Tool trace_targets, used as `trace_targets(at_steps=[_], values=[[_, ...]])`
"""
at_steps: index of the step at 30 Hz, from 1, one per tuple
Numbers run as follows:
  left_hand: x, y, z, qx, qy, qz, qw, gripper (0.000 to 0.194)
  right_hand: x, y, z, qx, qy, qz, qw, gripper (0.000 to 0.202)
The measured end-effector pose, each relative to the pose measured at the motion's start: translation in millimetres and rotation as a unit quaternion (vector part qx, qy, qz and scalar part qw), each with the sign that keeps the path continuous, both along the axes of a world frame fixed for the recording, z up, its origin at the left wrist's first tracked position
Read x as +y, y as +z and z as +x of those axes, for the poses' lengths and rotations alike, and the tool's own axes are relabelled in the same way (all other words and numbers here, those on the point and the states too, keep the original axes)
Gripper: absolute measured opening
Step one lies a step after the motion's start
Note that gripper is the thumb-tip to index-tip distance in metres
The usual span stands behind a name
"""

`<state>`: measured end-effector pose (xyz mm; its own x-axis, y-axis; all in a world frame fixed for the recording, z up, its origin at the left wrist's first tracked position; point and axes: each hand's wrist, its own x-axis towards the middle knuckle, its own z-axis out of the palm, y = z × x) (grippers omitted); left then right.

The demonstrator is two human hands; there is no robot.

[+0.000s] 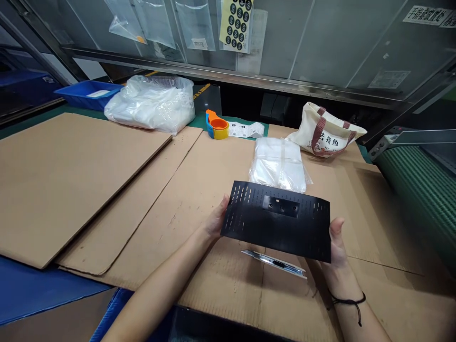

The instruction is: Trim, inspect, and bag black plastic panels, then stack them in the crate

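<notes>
Between my two hands I hold a flat black panel point(249, 221) with rows of small slots and a recessed rectangle near its upper middle. My left hand point(216, 217) grips its left edge, and the fingers behind it are hidden. On the right edge, my right hand point(337, 244) holds it with the thumb pointing up and the other fingers mostly out of sight. The panel is raised above the cardboard point(228, 273) and tilted toward me. Just below it lies a utility knife point(274, 263). Behind the panel sits a stack of clear plastic bags point(278, 164).
Large cardboard sheets point(71, 175) lie at left. Farther back are a blue bin point(85, 95), a bulky plastic bag point(153, 104), an orange-and-yellow tape dispenser point(217, 127), a label strip point(247, 129) and a cloth tote point(324, 133). A green ribbed conveyor belt point(420, 185) runs along the right.
</notes>
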<state>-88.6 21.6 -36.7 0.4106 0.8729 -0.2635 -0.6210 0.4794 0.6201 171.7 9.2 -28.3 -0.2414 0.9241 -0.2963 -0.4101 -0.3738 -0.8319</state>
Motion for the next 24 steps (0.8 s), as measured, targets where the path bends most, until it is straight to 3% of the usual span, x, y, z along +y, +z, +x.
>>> trace_targets(at_steps=[11, 17, 24], values=[[14.3, -2.3, 7.8, 0.072, 0.182, -0.032, 0.98, 0.045, 1.2, -1.9, -6.8, 0.042, 0.024, 0.002, 0.999, 0.07], [20.4, -1.0, 4.6, 0.112, 0.2, -0.024, 0.973, 0.031, 9.3, 0.3, -15.7, 0.063, -0.039, 0.012, 0.997, 0.059], [24.2, -0.4, -3.1, 0.26, 0.209, 0.041, 0.942, 0.033, 13.3, -1.0, -18.5, 0.039, -0.086, 0.025, 0.995, 0.038]])
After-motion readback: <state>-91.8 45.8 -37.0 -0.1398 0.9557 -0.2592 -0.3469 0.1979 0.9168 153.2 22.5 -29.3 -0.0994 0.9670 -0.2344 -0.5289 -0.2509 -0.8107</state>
